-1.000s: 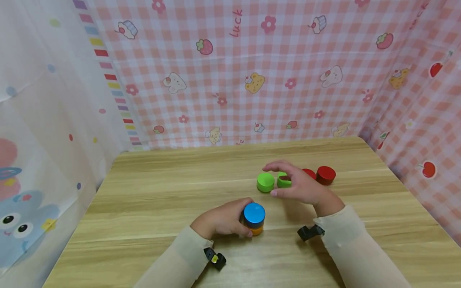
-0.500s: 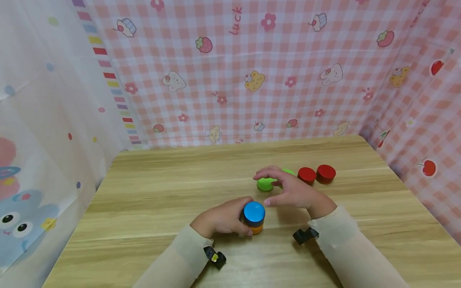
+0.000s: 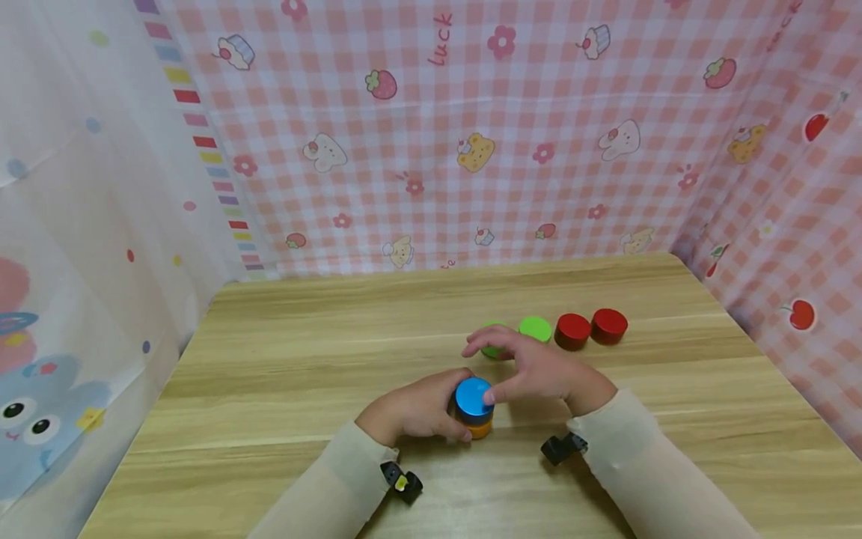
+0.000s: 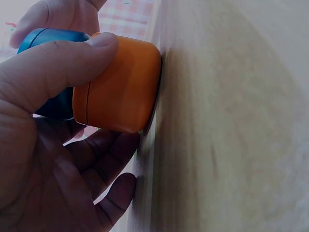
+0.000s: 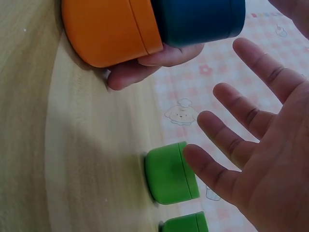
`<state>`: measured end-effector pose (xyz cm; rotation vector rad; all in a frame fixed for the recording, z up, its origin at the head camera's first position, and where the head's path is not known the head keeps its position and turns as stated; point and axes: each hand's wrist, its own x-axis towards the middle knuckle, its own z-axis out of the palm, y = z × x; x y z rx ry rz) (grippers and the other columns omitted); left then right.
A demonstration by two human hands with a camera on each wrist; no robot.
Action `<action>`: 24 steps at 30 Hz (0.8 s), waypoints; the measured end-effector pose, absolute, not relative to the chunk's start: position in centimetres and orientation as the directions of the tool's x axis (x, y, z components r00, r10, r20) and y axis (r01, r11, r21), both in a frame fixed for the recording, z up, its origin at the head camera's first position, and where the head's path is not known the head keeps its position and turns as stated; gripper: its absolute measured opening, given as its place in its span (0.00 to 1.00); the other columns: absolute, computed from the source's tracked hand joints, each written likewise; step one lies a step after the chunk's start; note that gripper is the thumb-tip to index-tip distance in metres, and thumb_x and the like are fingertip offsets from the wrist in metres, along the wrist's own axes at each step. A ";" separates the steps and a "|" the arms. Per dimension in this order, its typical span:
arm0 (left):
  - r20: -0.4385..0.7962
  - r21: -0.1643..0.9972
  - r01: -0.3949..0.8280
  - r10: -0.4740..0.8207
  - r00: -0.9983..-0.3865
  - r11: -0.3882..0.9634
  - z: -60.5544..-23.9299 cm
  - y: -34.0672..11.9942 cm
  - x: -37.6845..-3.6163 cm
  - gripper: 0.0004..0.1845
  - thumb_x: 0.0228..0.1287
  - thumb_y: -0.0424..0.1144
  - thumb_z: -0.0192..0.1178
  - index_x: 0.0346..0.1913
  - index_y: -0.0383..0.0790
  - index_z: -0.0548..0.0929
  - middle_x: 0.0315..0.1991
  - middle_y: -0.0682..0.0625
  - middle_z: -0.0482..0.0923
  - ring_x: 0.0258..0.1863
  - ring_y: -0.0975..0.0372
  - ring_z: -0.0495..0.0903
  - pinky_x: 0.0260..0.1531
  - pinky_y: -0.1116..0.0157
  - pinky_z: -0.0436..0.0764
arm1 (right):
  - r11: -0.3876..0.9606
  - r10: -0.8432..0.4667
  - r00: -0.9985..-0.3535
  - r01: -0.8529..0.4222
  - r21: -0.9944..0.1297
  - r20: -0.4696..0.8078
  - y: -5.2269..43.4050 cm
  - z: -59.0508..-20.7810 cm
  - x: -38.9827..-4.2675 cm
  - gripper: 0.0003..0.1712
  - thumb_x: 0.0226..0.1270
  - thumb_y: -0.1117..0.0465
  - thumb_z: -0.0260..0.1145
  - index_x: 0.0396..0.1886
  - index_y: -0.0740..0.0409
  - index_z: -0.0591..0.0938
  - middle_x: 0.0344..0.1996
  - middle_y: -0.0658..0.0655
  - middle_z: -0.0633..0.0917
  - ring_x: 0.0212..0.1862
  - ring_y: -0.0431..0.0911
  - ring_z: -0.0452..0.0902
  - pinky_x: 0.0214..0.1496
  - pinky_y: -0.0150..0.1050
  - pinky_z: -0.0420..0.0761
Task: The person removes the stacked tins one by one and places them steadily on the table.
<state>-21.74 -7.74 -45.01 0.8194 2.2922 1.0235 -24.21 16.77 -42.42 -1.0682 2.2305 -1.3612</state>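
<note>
A blue cylinder (image 3: 474,397) stands on an orange cylinder (image 3: 480,430) near the table's front middle. My left hand (image 3: 458,408) grips this stack from the left, thumb across the orange cylinder (image 4: 120,87) and the blue one (image 4: 50,38). My right hand (image 3: 488,370) hovers just right of the stack with its fingers (image 5: 231,140) spread and holds nothing. Its thumb is close to the blue top; contact cannot be told. Under its fingers a green cylinder (image 3: 494,349) (image 5: 171,171) is partly hidden.
A second green cylinder (image 3: 535,328) and two red cylinders (image 3: 572,330) (image 3: 609,325) stand in a row behind my right hand. The wooden table (image 3: 303,359) is walled by pink checked cloth (image 3: 471,150) at the back and right, and pale cloth on the left.
My right hand has come off the green cylinders and moved left and nearer, up to the blue-and-orange stack. The second green cylinder is now uncovered. My left hand has kept its hold.
</note>
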 end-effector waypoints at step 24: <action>-0.177 0.811 0.306 0.708 -0.684 0.499 -45.1 -7.8 -21.7 0.38 0.54 0.37 0.81 0.67 0.47 0.74 0.60 0.58 0.80 0.60 0.64 0.77 0.72 0.56 0.70 | 0.340 -0.774 -0.633 -0.425 -0.839 0.007 16.2 -42.4 -24.0 0.30 0.59 0.49 0.82 0.59 0.45 0.82 0.73 0.65 0.72 0.75 0.62 0.64 0.68 0.71 0.70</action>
